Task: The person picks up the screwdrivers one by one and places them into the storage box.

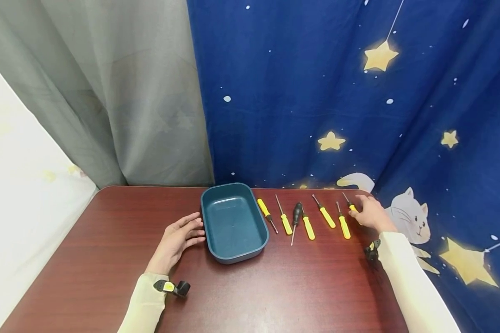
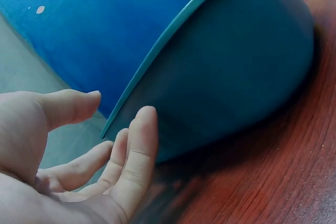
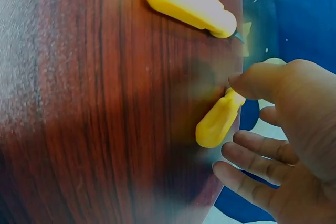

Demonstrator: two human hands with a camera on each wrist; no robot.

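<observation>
My left hand (image 1: 178,241) is beside the left wall of a dark teal plastic bin (image 1: 256,253), its fingertips right at the wall and its fingers loosely bent. In the left wrist view, thumb and fingers stand apart with nothing between them. At the table's right end, my right hand (image 1: 371,213) reaches over the rightmost yellow-handled screwdriver (image 3: 218,121). The thumb overlaps the neck of that screwdriver in the right wrist view, while the other fingers are spread beyond the handle. Another yellow-handled screwdriver (image 1: 344,226) lies just left of it.
Between bin and right hand lie several more screwdrivers, among them a black-handled screwdriver (image 1: 297,213) and a yellow-handled one (image 1: 267,212) close to the bin. The reddish-brown wooden table (image 1: 300,286) ends at a blue star-patterned curtain (image 1: 275,92) and a grey curtain (image 1: 150,92).
</observation>
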